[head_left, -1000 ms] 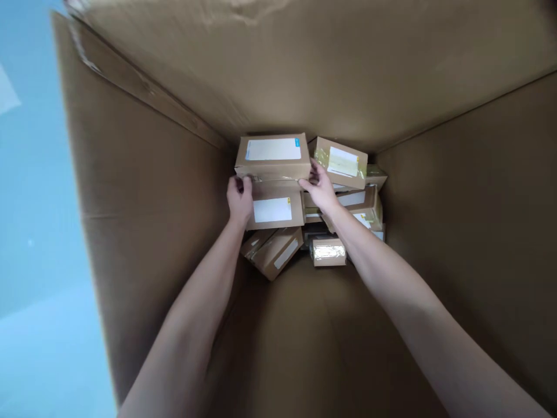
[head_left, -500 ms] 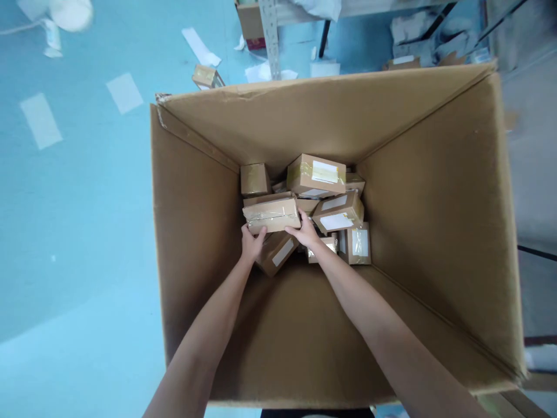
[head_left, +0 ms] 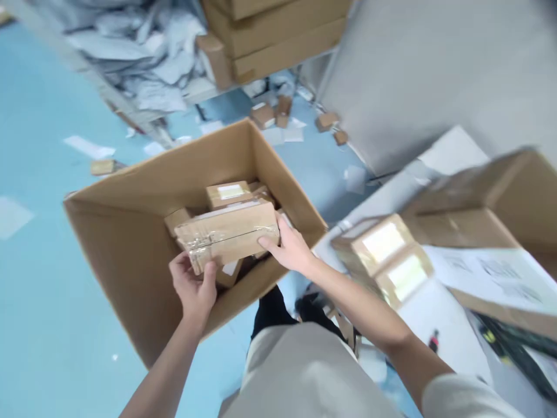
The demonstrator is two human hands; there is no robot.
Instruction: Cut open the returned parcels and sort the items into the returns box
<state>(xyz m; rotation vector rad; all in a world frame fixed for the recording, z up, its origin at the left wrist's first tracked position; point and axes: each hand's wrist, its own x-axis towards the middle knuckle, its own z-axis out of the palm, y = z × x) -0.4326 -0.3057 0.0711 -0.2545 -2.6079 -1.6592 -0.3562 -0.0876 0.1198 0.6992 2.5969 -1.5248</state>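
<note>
Between my two hands I hold a long brown cardboard box (head_left: 235, 231), tilted, with clear tape along its seam and bunched at its left end. My left hand (head_left: 194, 287) grips the lower left end, thumb in front. My right hand (head_left: 287, 244) is closed round the right end, its thumb on the taped face. The box is above the opening of a large, deep carton (head_left: 117, 255). Inside that carton lie several smaller boxes, among them a labelled box (head_left: 228, 193) and a plain box (head_left: 177, 219). The held box hides part of them.
On the right, a white table (head_left: 448, 325) bears two labelled boxes (head_left: 391, 258) and an open carton (head_left: 461, 232). A shelf at the back holds grey plastic bags (head_left: 143, 58) and stacked cartons (head_left: 282, 35). Papers and small boxes (head_left: 263, 115) lie on the blue floor.
Both hands have lifted the box from the pile, up towards me out of the large carton. My view has swung right, bringing the table in.
</note>
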